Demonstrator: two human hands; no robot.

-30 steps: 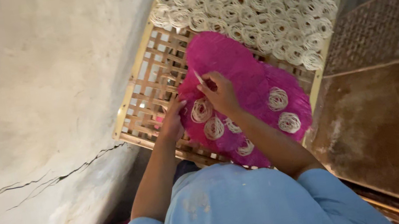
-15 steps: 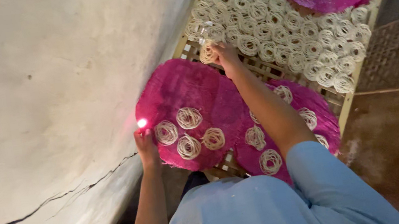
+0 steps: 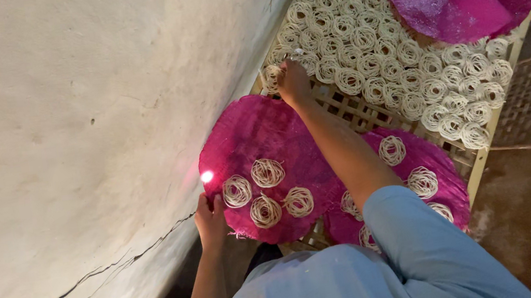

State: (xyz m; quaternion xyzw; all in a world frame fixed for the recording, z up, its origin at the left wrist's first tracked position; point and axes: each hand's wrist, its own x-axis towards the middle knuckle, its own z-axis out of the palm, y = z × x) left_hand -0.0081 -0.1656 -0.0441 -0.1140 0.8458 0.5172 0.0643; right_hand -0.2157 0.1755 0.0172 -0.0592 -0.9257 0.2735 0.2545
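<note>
Beside the cracked pale wall point(image 3: 69, 128), the right hand point(image 3: 293, 81) has reached up to 12 o'clock, fingers closed on a white noodle coil point(image 3: 294, 60) at the bamboo drying rack point(image 3: 371, 110), while the left hand point(image 3: 209, 216) still grips the near round pink mesh mat point(image 3: 256, 129), now slid leftward.

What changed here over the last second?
The right hand left the pink mat and reached out to the rows of noodle coils on the rack, setting a coil there. The left hand stayed holding the mat's edge.
</note>
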